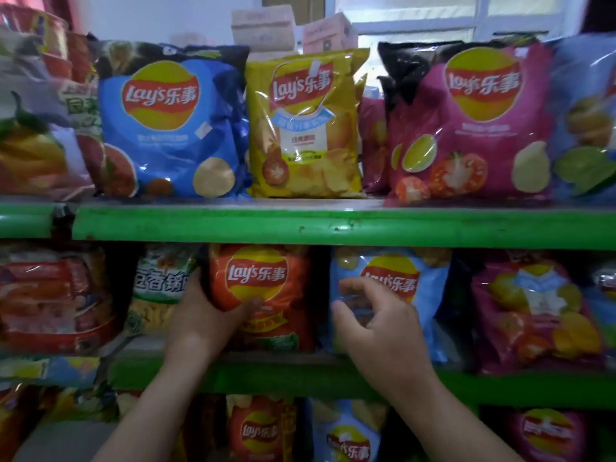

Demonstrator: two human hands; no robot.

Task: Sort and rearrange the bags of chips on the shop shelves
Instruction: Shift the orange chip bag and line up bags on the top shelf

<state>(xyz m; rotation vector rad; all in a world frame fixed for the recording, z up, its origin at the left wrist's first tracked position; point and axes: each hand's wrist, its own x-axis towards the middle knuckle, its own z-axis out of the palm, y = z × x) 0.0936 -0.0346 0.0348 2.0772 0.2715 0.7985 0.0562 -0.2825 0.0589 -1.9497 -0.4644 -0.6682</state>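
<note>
On the middle shelf (300,373) stands an orange Lay's bag (266,288). My left hand (203,315) grips its left edge, thumb pressed across the front. Right of it stands a light blue Lay's bag (423,288). My right hand (376,325) hovers in front of that bag with fingers spread and curled, holding nothing. The top shelf (333,225) carries a dark blue Lay's bag (170,128), a yellow Lay's bag (306,128) and a pink Lay's bag (466,128), all upright.
A green-and-white snack bag (160,288) and red bags (53,301) stand left of my left hand. A pink bag (533,315) stands at the right of the middle shelf. More Lay's bags fill the bottom shelf (350,435). Cardboard boxes (266,28) sit behind the top shelf.
</note>
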